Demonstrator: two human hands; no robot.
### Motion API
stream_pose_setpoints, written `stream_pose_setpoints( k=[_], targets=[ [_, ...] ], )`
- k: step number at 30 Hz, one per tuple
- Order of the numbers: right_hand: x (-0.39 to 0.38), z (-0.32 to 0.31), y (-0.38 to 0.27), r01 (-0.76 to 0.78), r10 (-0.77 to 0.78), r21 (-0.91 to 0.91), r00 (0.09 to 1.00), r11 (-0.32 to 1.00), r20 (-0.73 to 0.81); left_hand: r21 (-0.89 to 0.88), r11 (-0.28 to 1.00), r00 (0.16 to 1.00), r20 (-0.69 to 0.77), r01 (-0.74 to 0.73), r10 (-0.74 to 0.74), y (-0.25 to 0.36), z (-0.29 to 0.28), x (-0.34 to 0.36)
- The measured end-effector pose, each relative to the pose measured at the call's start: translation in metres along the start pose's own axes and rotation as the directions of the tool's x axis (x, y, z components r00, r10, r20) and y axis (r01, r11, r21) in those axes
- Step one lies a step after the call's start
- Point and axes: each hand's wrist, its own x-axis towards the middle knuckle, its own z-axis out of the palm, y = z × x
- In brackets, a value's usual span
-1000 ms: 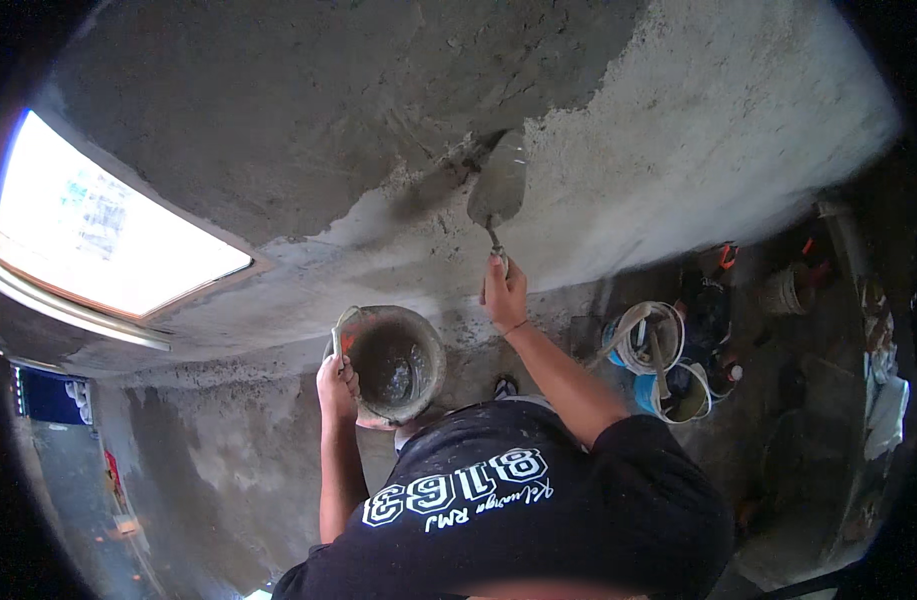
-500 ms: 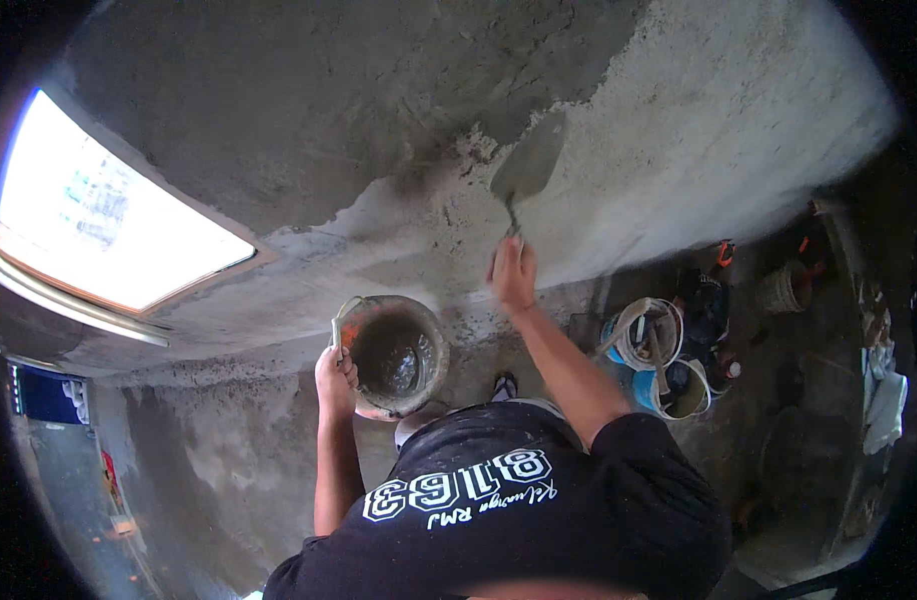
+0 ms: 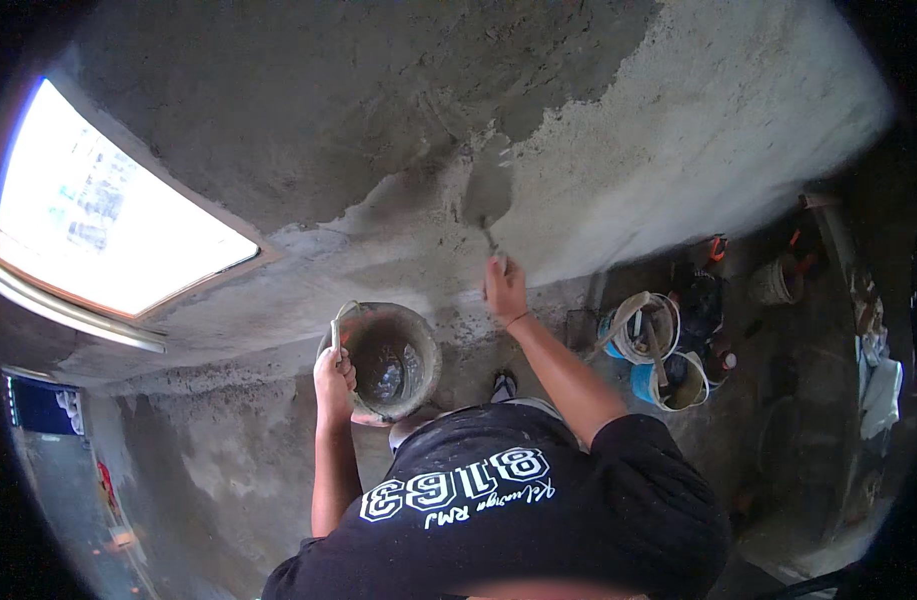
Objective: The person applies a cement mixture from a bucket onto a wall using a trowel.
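My left hand (image 3: 335, 375) grips the handle of a round bucket (image 3: 420, 340) with wet grey mortar inside, held low at my left front. With my right hand (image 3: 506, 295) I hold a trowel (image 3: 488, 190) by its handle. Its blade, somewhat blurred, is at the plastered wall (image 3: 318, 120), on or very near the ragged border between dark wet plaster and paler plaster; whether it touches I cannot tell.
Right of my feet stand buckets with tools (image 3: 646, 325), a dark bag (image 3: 703, 300) and a smaller pail (image 3: 776, 283). A bright window opening (image 3: 108, 200) is at the left. Crumpled white sheeting (image 3: 880, 390) lies at the far right.
My right hand and the trowel rose to the right half a second ago and now sit lower and further left. My left hand still holds the bucket, nearly in place.
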Motion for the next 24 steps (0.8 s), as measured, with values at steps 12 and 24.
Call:
stream_pose_setpoints(
  k=[12, 24],
  targets=[
    [0.026, 0.041, -0.048, -0.197, 0.191, 0.152, 0.980, 0.968, 0.054, 0.010, 1.000, 1.000, 0.003, -0.028, 0.028, 0.010, -0.008, 0.021],
    [0.060, 0.012, -0.122, 0.094, -0.082, 0.044, 0.968, 0.995, -0.235, 0.069, 0.998, 0.998, 0.062, -0.006, 0.001, 0.015, 0.004, 0.036]
  ],
)
